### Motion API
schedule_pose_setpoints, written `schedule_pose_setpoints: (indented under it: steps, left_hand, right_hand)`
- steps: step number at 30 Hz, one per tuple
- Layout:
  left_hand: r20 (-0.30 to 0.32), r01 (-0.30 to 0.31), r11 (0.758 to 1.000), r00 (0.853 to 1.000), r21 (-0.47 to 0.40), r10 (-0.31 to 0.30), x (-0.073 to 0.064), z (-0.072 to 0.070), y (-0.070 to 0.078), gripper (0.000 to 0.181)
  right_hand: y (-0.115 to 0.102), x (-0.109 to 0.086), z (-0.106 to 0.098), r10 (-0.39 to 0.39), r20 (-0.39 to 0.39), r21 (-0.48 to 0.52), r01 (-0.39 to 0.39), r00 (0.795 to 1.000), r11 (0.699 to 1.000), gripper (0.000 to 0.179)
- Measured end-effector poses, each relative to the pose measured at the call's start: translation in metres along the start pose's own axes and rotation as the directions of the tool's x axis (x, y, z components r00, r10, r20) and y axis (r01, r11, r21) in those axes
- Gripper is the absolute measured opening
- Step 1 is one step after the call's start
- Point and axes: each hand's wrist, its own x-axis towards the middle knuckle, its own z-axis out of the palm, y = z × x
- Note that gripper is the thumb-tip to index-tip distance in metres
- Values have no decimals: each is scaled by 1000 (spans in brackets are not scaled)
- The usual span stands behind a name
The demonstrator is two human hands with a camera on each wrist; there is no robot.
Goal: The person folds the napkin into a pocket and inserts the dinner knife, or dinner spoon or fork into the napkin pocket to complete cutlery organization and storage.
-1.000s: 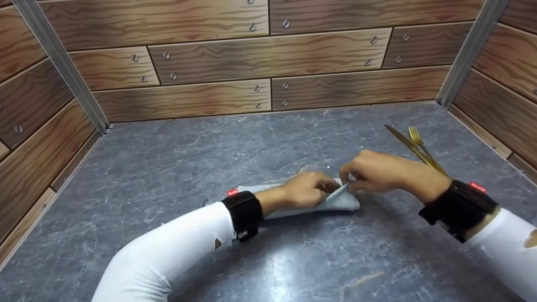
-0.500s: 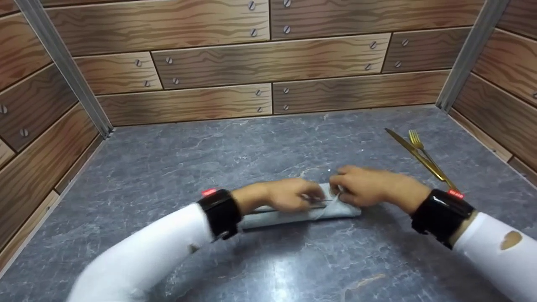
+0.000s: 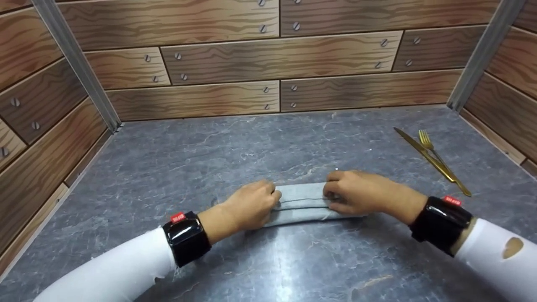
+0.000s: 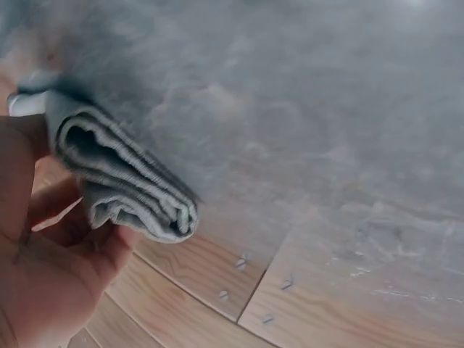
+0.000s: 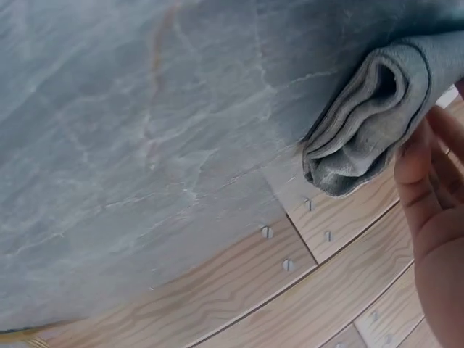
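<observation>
A light grey-blue cloth (image 3: 302, 197) lies folded into a long flat strip on the table in front of me, with creases running along its length. My left hand (image 3: 249, 205) grips its left end, fingers curled at the edge. Toward the right end, my right hand (image 3: 356, 191) holds the strip with bent fingers. The left wrist view shows the stacked layers of the cloth (image 4: 123, 163) end-on, between thumb and fingers of the left hand (image 4: 65, 268). In the right wrist view, fingers of the right hand (image 5: 442, 225) touch the cloth's rolled layers (image 5: 370, 116).
A gold knife (image 3: 423, 154) and a gold fork (image 3: 440, 159) lie close together on the right side of the marbled table (image 3: 201, 155). Wood-patterned walls (image 3: 222, 98) enclose the back and both sides.
My left hand has slid left along the cloth to its left end. The lifted right corner now lies flat, with the right hand lower on it. Knife and fork stayed in place.
</observation>
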Motion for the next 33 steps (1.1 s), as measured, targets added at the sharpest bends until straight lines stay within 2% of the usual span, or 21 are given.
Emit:
schedule_pose_setpoints:
  steps: [2, 3, 6, 10, 13, 17, 19, 20, 22, 25, 27, 28, 30, 32, 33]
  left_hand:
    - [27, -1, 997, 1000, 82, -1, -2, -23, 12, 16]
    - [41, -4, 993, 999, 120, -1, -2, -30, 16, 15]
    - [70, -19, 976, 998, 218, 3, -4, -39, 21, 12]
    - [28, -42, 953, 999, 299, 36, -6, -35, 21, 6]
    - [-16, -65, 940, 997, 334, 74, -8, -31, 20, 3]
    - [-52, -104, 909, 989, 403, 136, -13, -26, 19, 5]
    - [-69, -125, 886, 982, 447, 174, -14, -24, 18, 9]
    - [-79, -135, 873, 978, 468, 194, -15, -23, 17, 11]
    - [-100, -157, 851, 966, 502, 237, -15, -22, 16, 14]
    - [-120, -199, 814, 943, 546, 311, -16, -23, 12, 17]
    - [-116, -240, 788, 923, 567, 366, -18, -25, 7, 16]
    - [-112, -263, 777, 913, 572, 392, -20, -26, 5, 15]
    - [-105, -311, 755, 889, 577, 446, -24, -29, 0, 12]
    - [-86, -351, 738, 872, 576, 482, -29, -31, -3, 10]
    - [-77, -363, 736, 869, 572, 488, -31, -32, -3, 10]
  right_hand:
    - [-5, 0, 0, 27, 34, -86, -24, 999, 996, 15]
    - [-8, 1, -1, 36, 49, -128, -30, 998, 991, 17]
    - [-14, 3, 1, 20, 66, -260, -2, 998, 966, 23]
    - [-17, 4, 9, -57, 8, -414, 55, 998, 908, 21]
    - [-18, 1, 17, -154, -57, -523, 102, 986, 846, 18]
    - [-13, -5, 24, -314, -125, -631, 169, 941, 757, 29]
    - [-9, -8, 25, -371, -146, -635, 200, 917, 746, 34]
    - [-7, -9, 26, -387, -149, -620, 219, 910, 754, 35]
    - [-4, -11, 25, -391, -141, -541, 260, 910, 800, 33]
    - [0, -15, 18, -304, -87, -292, 267, 949, 918, 19]
    - [4, -18, 11, -210, -28, -78, 207, 977, 975, 11]
    - [7, -20, 7, -177, -4, 14, 177, 984, 984, 9]
    - [14, -22, 2, -134, 22, 154, 129, 991, 980, 10]
    - [20, -22, -1, -121, 33, 235, 110, 992, 966, 11]
    - [22, -23, -1, -125, 29, 258, 113, 992, 960, 11]
